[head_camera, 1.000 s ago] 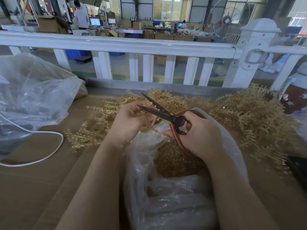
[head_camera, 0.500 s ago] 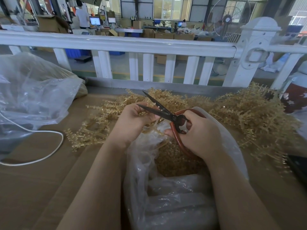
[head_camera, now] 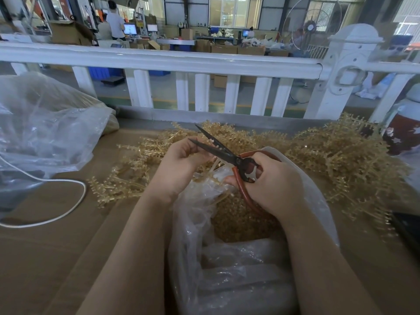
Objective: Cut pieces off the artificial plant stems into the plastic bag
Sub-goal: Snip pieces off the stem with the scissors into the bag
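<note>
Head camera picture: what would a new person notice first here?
First, the scissors, blades open, gripped by the right hand at centre, while the left hand holds a golden plant stem at the blades. Below them gapes the plastic bag holding cut pieces; behind lies a golden stem pile.

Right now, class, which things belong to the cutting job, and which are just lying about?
Belong to the job:
scissors, in the right hand
stem, in the left hand
open plastic bag
stem pile

Lying about:
white cable
second plastic bag
</note>
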Motion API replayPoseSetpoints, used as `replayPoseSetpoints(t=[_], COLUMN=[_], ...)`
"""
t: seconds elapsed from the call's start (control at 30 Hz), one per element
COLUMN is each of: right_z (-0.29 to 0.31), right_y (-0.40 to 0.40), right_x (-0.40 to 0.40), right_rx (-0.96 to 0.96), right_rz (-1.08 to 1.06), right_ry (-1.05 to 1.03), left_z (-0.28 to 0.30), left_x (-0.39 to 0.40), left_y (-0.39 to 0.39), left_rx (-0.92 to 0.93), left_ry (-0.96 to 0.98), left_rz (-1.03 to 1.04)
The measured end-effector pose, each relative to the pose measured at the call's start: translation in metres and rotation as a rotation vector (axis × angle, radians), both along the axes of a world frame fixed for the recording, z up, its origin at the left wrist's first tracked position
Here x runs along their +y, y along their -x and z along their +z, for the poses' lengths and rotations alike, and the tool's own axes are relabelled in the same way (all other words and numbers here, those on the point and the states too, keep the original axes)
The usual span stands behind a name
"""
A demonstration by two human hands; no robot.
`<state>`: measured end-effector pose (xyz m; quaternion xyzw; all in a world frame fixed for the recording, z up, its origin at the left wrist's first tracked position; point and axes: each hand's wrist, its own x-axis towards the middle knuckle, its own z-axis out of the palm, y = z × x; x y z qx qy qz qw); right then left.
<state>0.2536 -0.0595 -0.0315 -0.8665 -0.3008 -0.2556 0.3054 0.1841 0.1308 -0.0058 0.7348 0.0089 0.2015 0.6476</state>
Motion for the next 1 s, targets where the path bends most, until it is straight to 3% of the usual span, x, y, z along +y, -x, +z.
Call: replayPoseSetpoints(t=[0.83, 1.0], right_z=[-0.0008, -0.0007], right_y=[-0.0003, -0.0012], right_x=[-0.0011, -0.0018], right_rx=[0.012, 0.015], right_rz=[0.007, -0.008], right_ry=[-0.013, 0.000], left_z=[0.0025, -0.0028], left_x=[-0.0060, -0.0065], left_y=[-0.0012, -0.0032], left_rx=[-0.020, -0.045], left_ry=[-0.037, -0.160], left_rz=[0.039, 0.085])
